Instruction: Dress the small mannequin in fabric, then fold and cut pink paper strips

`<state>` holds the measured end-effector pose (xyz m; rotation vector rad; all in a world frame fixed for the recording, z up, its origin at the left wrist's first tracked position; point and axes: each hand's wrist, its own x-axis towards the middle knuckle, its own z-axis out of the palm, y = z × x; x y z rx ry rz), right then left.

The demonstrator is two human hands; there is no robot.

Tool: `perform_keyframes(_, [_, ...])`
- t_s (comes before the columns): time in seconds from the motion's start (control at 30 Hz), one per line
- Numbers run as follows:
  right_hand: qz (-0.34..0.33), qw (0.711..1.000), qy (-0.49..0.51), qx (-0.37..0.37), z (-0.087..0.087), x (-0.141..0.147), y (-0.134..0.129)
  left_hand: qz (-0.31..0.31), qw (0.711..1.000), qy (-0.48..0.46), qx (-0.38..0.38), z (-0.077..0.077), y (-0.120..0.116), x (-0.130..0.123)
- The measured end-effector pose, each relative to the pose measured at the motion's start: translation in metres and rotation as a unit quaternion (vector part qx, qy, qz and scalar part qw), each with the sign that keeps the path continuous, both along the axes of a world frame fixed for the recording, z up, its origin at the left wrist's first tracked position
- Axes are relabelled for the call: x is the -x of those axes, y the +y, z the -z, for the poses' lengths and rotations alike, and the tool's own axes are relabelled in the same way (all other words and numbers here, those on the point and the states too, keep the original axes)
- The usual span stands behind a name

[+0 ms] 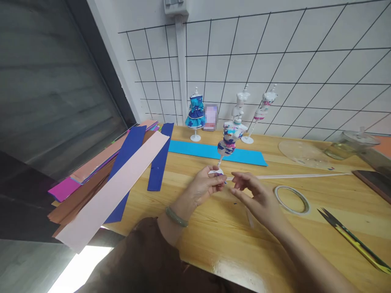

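Observation:
My left hand (209, 186), with a green bangle (176, 217) at its wrist, is closed in a pinch. Small dark blue and white bits show at its fingertips, too small to name. Just beyond it stands a small dress-form mannequin (233, 134) patched in blue, white and pink, leaning to the right, its round base partly hidden by the hand. My right hand (253, 193) hovers beside the left with thumb and fingers apart, holding nothing visible. Between the hands begins a thin pale strip (290, 176) that runs right across the table (210, 236).
Long foam-like sheets in pink (119, 187), dark blue (159, 167) and brown pile up at left. Behind lie a light blue strip (195, 149), a mannequin in a blue dress (196, 114) and two white mannequins. A tape roll (276, 191) and yellow-handled scissors (351, 240) lie right.

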<state>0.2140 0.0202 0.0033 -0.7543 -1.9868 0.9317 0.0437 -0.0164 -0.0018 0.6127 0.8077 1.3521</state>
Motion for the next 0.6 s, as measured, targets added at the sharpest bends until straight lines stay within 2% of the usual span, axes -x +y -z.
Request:
perform_keyframes(0.07, [-0.064,0.996,-0.060,-0.023,-0.006,0.001,-0.008,0.065,0.997,0.039,-0.001,0.002,-0.003,-0.002])
perform_keyframes(0.13, [-0.113,0.987,-0.116,-0.014,-0.011,-0.001,-0.010,0.133,0.988,0.080,0.004,0.003,-0.006,-0.002])
perform_keyframes(0.23, [-0.141,0.975,-0.171,0.009,-0.014,-0.009,-0.011,0.203,0.971,0.124,0.016,0.003,-0.009,-0.001])
perform_keyframes(0.37, [-0.118,0.982,-0.150,-0.014,-0.005,-0.020,-0.012,0.224,0.964,0.139,0.019,0.000,-0.010,-0.002])
perform_keyframes(0.6, [-0.060,0.993,-0.105,-0.013,0.005,-0.023,-0.018,0.216,0.965,0.145,0.036,-0.005,-0.011,-0.006])
